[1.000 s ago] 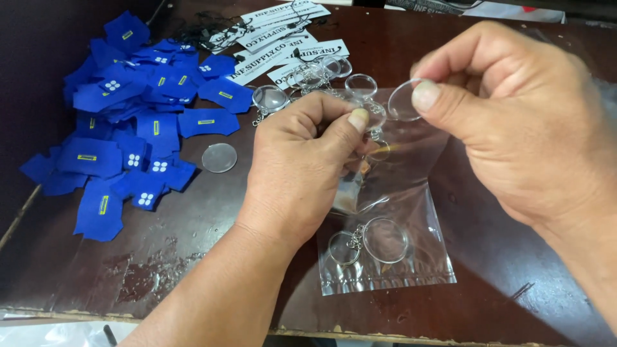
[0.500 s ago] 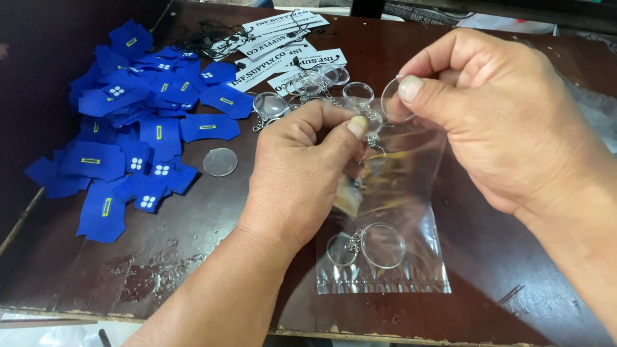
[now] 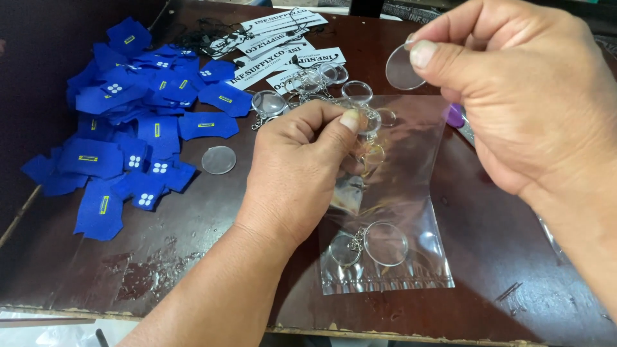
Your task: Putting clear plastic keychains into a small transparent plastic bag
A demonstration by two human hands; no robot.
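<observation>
My left hand [image 3: 299, 170] rests over a clear plastic bag [image 3: 411, 193] and pinches a clear round keychain piece [image 3: 369, 121] between thumb and forefinger at the bag's mouth. My right hand [image 3: 514, 90] is raised above the bag and pinches a thin clear round disc [image 3: 402, 67] between thumb and fingertip. Inside the bag's lower end lie two round clear keychain cases [image 3: 384, 244] joined by a small chain.
A heap of blue fabric patches [image 3: 128, 122] covers the left of the dark wooden table [image 3: 193, 257]. A loose clear disc [image 3: 218, 160] lies beside them. More clear keychains [image 3: 308, 83] and white printed cards [image 3: 276, 45] sit at the back. A purple object [image 3: 454, 115] shows behind the bag.
My right hand has lifted the clear disc up and away from my left hand. The left hand keeps its pinch at the bag's mouth.
</observation>
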